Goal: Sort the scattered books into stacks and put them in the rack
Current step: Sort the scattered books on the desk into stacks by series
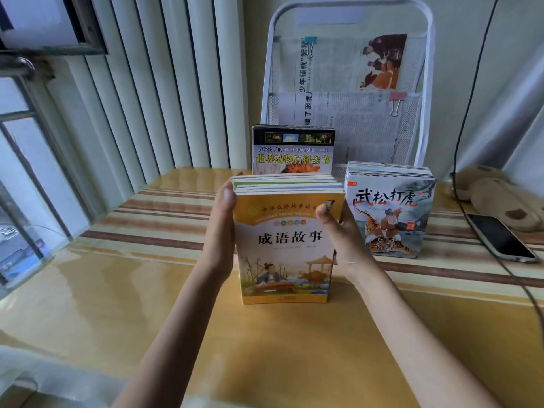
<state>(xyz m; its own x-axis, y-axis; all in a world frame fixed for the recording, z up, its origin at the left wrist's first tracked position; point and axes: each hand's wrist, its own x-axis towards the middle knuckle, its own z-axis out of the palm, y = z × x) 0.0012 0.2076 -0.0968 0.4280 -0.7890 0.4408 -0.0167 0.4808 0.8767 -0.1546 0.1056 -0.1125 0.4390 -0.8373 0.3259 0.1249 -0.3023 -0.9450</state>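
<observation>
1. Books: a yellow stack (287, 240) stands upright on its bottom edge on the surface (117, 290), mid-frame, cover facing me, clamped between both hands.
2. Risk as I judge it: the stack is several thin books squeezed from the sides only; if I ease the pressure or lift unevenly, the inner ones could slide out or fan open.
3. Risk: the rack (350, 83) behind already holds newspapers (347, 113), and the animal encyclopedia (293, 151) stands right in front of it, so the way in looks tight and I could knock that book over.
4. Tiger-cover stack (390, 213) sits just beside my right hand; a wide swing could clip it.
5. Left hand (219, 231): palm flat against the stack's left edge, fingers wrapped behind.
6. Right hand (338, 231): thumb on the front cover, fingers hidden behind, gripping the right edge.
7. Phone (500, 238) and cable (459, 128) lie well apart to the right.
</observation>
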